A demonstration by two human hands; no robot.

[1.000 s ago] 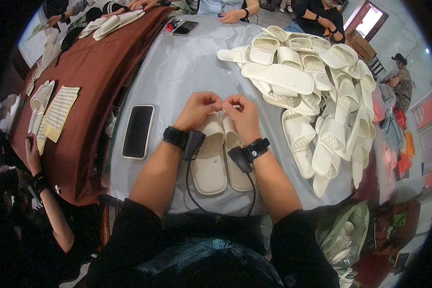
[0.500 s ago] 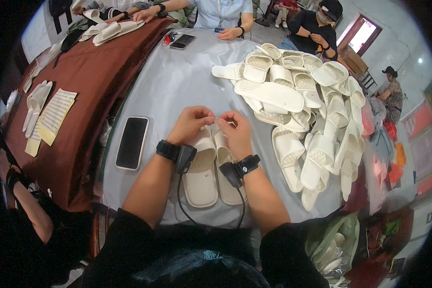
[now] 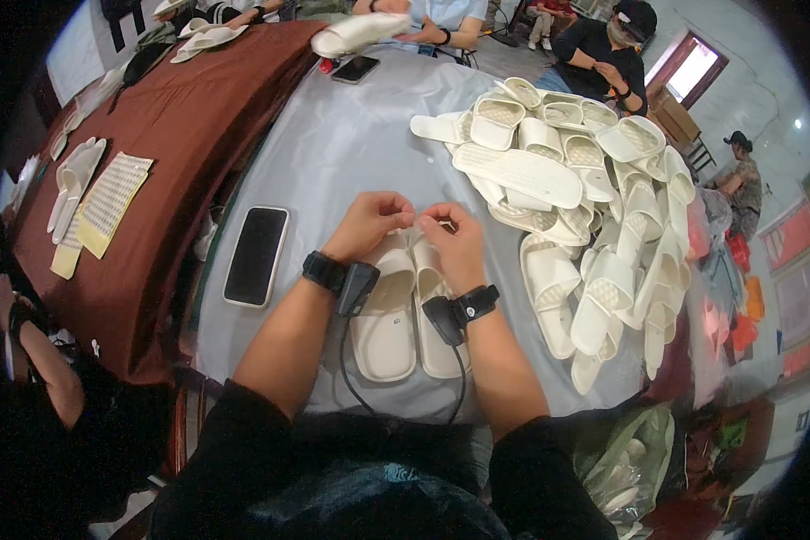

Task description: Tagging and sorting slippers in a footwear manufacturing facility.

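Two cream slippers, the left slipper [image 3: 384,337] and the right slipper [image 3: 434,358], lie side by side on the grey cloth, heels toward me. Over their toe ends my left hand [image 3: 369,227] and my right hand [image 3: 456,241] face each other, the fingertips of each pinched and nearly meeting. Anything between those fingers is too small to make out. A strapped device with a cable sits at each of my wrists and covers part of the slippers.
A heap of cream slippers [image 3: 517,175] spreads to the right. Left of my arm lies a phone [image 3: 256,256]. Another phone [image 3: 355,70] is near the far edge, by a co-worker. A brown-covered table [image 3: 189,135] adjoins on the left, with printed sheets [image 3: 117,202].
The view has shifted slightly. Across the table, a co-worker's hand now holds a pale slipper above the far edge. My hands stay pinched over the pair.
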